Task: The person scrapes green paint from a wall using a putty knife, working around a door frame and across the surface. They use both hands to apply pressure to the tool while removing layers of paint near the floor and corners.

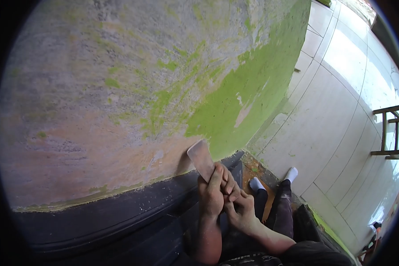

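A scraper (pixel 201 158) with a flat, broad blade is in my hands, its blade end close to the wall (pixel 119 146) at the border of bare plaster and green paint. Whether the edge touches the wall is hard to tell. My left hand (pixel 211 195) is closed around the scraper just below the blade, thumb along it. Against it, my right hand (pixel 241 209) is closed too, its fingers wrapped at the lower end. The hands hide the scraper's handle. Patches of green paint (pixel 239 95) remain on the scraped, greyish-pink wall.
A dark ledge (pixel 119 206) runs along the wall's foot. Pale floor tiles (pixel 323 119) spread to the right, with paint flakes near the wall. A wooden stool (pixel 385 133) stands at the far right. Feet in light socks (pixel 291 174) show below my hands.
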Motion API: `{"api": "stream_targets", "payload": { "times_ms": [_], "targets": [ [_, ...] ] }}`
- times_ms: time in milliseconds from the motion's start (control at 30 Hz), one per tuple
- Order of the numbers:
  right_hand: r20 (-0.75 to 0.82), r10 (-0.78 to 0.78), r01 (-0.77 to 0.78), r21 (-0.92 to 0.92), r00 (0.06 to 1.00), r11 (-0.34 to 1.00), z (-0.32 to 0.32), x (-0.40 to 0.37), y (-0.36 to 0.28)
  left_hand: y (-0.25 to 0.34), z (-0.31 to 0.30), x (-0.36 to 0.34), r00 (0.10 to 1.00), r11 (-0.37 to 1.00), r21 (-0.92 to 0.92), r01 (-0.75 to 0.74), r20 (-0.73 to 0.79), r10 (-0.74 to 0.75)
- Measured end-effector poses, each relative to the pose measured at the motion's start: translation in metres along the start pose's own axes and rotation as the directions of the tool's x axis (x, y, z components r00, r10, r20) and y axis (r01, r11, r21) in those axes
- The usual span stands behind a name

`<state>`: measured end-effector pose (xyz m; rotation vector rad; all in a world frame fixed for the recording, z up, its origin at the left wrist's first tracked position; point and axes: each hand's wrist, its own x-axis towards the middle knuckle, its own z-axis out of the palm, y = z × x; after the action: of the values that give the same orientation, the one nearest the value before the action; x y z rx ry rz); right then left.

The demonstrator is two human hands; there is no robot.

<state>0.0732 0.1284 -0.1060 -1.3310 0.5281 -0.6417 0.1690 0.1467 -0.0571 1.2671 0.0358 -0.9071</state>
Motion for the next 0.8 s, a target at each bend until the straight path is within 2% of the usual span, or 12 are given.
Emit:
{"api": "stream_targets", "payload": {
  "times_ms": [67, 133, 233, 267, 333, 400, 467, 533, 600, 667, 733, 800],
  "targets": [
    [0.078, 0.164, -0.162, -0.027, 0.983, 0.986, -0.007, 0.009, -0.008, 0.010, 0.012, 0.007, 0.998, 1.000, 0.005, -0.020, 0.053, 0.020],
    [0.091, 0.145, -0.143, -0.027, 0.985, 0.989, -0.008, 0.004, -0.008, 0.006, 0.009, 0.003, 0.996, 0.999, 0.024, -0.048, 0.077, 0.046],
    [-0.001, -0.007, 0.007, -0.021, 1.000, 1.000, -0.002, 0.003, -0.007, 0.000, 0.003, -0.001, 1.000, 1.000, -0.031, -0.001, 0.028, 0.001],
    [-0.006, 0.010, -0.010, -0.018, 1.000, 1.000, -0.004, 0.006, -0.011, 0.004, 0.008, 0.000, 1.000, 1.000, -0.026, 0.015, 0.021, -0.014],
    [0.061, 0.044, -0.041, -0.052, 0.997, 0.998, -0.013, 0.022, -0.018, 0.017, 0.025, 0.010, 0.994, 0.996, 0.002, -0.091, 0.060, 0.090],
    [0.057, 0.015, -0.015, -0.010, 0.998, 1.000, -0.017, 0.016, -0.014, 0.011, 0.025, 0.001, 0.993, 0.994, 0.003, -0.109, 0.042, 0.109],
    [0.146, 0.018, -0.016, -0.015, 0.989, 1.000, -0.023, 0.010, -0.018, 0.004, 0.021, -0.007, 0.998, 0.995, -0.088, -0.054, -0.039, 0.051],
    [0.153, 0.017, -0.011, -0.042, 0.988, 0.999, -0.028, 0.022, -0.025, 0.005, 0.023, -0.005, 0.996, 0.992, -0.106, -0.067, -0.061, 0.061],
    [0.203, 0.017, -0.008, -0.045, 0.979, 0.999, -0.034, 0.035, -0.032, 0.015, 0.037, 0.002, 0.987, 0.979, -0.124, -0.161, -0.015, 0.160],
    [0.228, -0.033, 0.048, -0.064, 0.973, 0.997, -0.038, 0.027, -0.033, 0.014, 0.035, -0.007, 0.986, 0.983, -0.080, -0.164, -0.042, 0.161],
    [0.245, -0.025, 0.033, -0.030, 0.969, 0.999, -0.039, 0.027, -0.036, 0.015, 0.029, -0.013, 0.996, 0.979, -0.195, -0.065, 0.040, 0.074],
    [0.251, -0.004, 0.032, -0.107, 0.968, 0.994, -0.045, 0.032, -0.051, 0.013, 0.038, -0.012, 0.998, 0.970, -0.233, -0.069, -0.004, 0.070]
  ]
}}
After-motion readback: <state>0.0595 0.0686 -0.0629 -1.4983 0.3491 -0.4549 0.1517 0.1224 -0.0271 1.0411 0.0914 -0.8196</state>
